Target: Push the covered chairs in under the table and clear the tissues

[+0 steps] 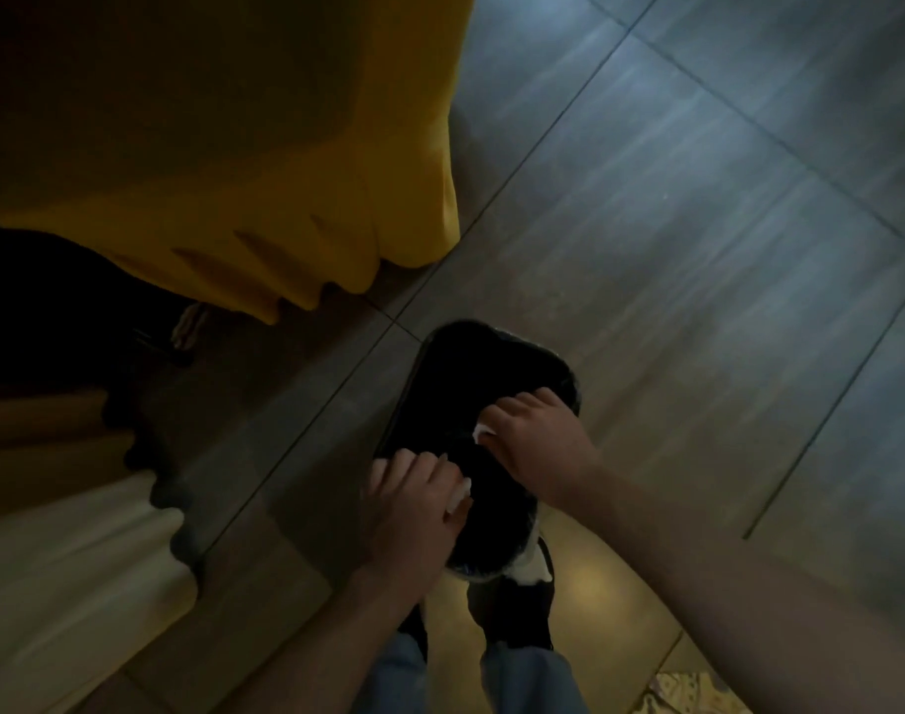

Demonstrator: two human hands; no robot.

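Both my hands hover over the open mouth of a black-lined bin (pixel 553 365) standing on the floor by my feet. My left hand (pixel 414 502) is closed around a white tissue (pixel 460 494) that pokes out at the fingertips. My right hand (pixel 535 435) is closed on another white tissue (pixel 480 431), held just above the bin's dark inside. A yellow covered chair (pixel 234 146) fills the upper left, its skirt hanging to the floor.
Grey tiled floor (pixel 697 224) spreads to the right and far side. A cream cloth (pixel 69 584) hangs at the lower left, with a dark gap between it and the yellow cover. My shoes (pixel 517 605) and jeans are right under the bin.
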